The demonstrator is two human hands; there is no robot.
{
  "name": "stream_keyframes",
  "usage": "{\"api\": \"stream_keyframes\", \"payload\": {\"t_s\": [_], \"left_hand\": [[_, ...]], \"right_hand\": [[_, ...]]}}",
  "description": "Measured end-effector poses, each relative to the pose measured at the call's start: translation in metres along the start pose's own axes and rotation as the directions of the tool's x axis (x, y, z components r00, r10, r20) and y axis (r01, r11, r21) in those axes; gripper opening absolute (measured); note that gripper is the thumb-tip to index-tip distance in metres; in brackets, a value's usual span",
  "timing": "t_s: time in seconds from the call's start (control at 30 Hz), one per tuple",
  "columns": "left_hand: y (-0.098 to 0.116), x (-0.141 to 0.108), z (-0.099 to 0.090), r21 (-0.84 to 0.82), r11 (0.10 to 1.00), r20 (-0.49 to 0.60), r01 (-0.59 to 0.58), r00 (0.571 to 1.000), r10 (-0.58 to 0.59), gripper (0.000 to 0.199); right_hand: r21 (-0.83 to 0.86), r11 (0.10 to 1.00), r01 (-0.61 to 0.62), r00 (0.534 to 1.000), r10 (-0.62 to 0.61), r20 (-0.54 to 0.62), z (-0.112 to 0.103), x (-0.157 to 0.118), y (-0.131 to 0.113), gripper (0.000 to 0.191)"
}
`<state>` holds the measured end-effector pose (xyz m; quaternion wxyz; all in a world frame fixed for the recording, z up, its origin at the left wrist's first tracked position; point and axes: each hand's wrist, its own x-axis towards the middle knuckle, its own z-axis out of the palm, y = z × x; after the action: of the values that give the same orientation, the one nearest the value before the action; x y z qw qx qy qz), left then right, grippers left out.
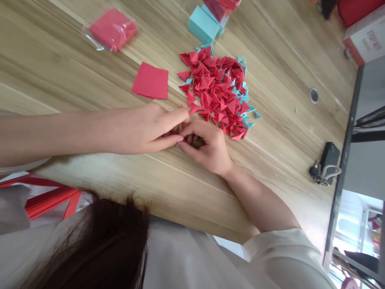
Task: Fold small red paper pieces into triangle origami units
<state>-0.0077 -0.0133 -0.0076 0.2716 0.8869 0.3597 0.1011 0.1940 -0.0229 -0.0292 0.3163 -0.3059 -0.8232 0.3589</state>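
My left hand (159, 127) and my right hand (207, 144) meet fingertip to fingertip just above the wooden table (144, 168). Both pinch a small piece of red paper (185, 139); only a sliver shows between the fingers, and its shape is hidden. Beyond my right hand lies a heap of small folded red paper triangles (215, 94), with light blue paper triangles (245, 94) mixed in along its right side. A few flat red paper squares (151, 81), slightly fanned, rest past my left hand.
A red paper pack in clear plastic (113, 30) lies at the far left. Light blue paper stacks (204, 25) stand behind the heap. On the right are a grey ring-shaped item (314, 95), a black case with keys (329, 160) and a white-and-red box (365, 40).
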Motion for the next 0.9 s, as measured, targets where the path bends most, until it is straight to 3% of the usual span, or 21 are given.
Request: {"api": "stream_keyframes", "payload": {"t_s": [0.9], "left_hand": [[0.0010, -0.0003, 0.0001, -0.033, 0.999, 0.001, 0.038, 0.999, -0.038, 0.022]], "right_hand": [[-0.004, 0.999, -0.045, 0.999, 0.045, 0.013, -0.0014, 0.0009, -0.0028, 0.007]]}}
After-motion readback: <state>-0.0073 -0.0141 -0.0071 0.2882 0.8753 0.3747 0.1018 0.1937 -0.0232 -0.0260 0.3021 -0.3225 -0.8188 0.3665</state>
